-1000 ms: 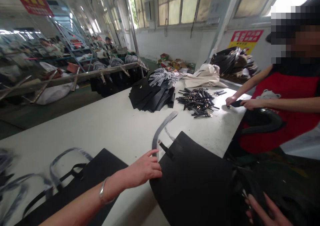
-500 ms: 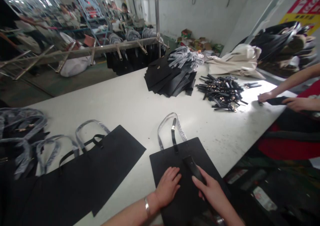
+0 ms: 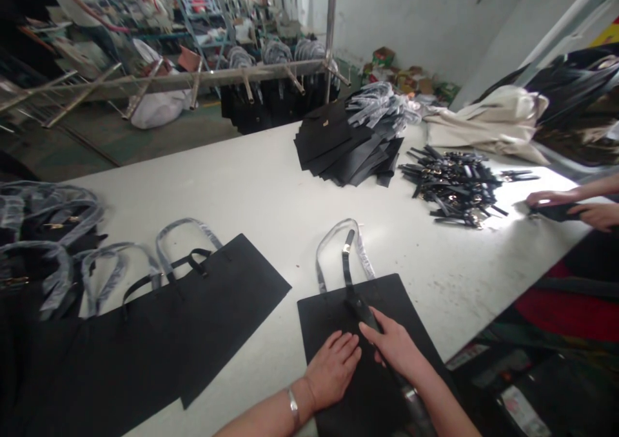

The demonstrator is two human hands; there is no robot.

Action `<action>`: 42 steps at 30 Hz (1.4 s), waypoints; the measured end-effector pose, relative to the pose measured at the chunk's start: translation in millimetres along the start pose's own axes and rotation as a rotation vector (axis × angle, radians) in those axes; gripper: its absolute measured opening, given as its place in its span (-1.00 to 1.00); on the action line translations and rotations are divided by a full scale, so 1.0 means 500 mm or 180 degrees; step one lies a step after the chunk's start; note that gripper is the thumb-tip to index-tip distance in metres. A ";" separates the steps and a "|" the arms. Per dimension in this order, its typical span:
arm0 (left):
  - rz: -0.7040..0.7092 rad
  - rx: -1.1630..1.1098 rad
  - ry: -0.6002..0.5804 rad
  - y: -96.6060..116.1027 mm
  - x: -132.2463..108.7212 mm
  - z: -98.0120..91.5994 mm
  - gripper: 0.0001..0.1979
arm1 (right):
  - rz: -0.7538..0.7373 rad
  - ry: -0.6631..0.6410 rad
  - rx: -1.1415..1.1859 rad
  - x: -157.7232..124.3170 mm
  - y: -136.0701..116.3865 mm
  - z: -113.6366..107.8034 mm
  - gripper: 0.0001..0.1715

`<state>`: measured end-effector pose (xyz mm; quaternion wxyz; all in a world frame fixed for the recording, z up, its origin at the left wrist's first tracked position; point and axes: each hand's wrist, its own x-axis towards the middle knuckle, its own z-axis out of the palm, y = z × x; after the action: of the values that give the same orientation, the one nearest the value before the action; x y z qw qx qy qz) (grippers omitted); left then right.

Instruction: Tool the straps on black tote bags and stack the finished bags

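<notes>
A black bag (image 3: 319,318) lies flat on the table, with a plastic-wrapped handle (image 3: 325,250) at its top edge. A narrow black strap (image 3: 346,263) with a shiny metal piece stretches up inside the handle loop. My left hand (image 3: 334,367) rests flat on the bag, fingers extended. In my right hand (image 3: 395,345) is a long black hand tool (image 3: 362,310), its exact kind unclear. The tool's front end is at the strap's lower end near the bag's top; whether they touch I cannot tell. Its rear part runs under my forearm, with a shiny band.
More black bags (image 3: 213,314) with wrapped handles overlap on the left. Farther back are a fanned stack of black pieces (image 3: 333,144) and a pile of buckled straps (image 3: 454,185). A co-worker's hands (image 3: 556,198) handle a black piece at right. A metal rack (image 3: 213,76) stands behind.
My right hand has moved the tool's front end up and left, to the strap's lower end. My left hand stays flat on the bag. The view has shifted slightly.
</notes>
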<state>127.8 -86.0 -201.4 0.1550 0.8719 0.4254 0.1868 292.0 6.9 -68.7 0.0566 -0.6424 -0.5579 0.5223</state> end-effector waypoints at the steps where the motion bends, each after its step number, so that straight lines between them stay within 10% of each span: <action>1: -0.0003 0.0002 0.0006 0.000 0.000 -0.001 -0.57 | 0.0019 -0.0013 -0.0025 0.002 -0.002 0.002 -0.35; 11: -0.0002 0.0043 -0.0115 0.007 0.004 -0.028 -0.55 | -0.0125 0.1113 0.0438 0.008 -0.005 -0.046 -0.21; 18: 0.0023 -0.0054 0.0008 0.005 0.000 -0.018 -0.54 | 0.0522 0.0531 0.0885 -0.059 0.121 -0.099 -0.17; 34: 0.0028 0.0047 -0.0014 0.007 0.005 -0.019 -0.59 | 0.0268 0.0072 0.0253 -0.006 0.086 -0.104 -0.18; 42: 0.0015 0.0026 -0.0031 0.008 0.003 -0.018 -0.58 | 0.0018 0.1258 0.0787 -0.009 0.051 -0.094 -0.06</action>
<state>127.2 -86.0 -191.4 0.1531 0.8744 0.4233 0.1811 344.3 18.0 -61.7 0.2416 -0.7220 -0.4659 0.4509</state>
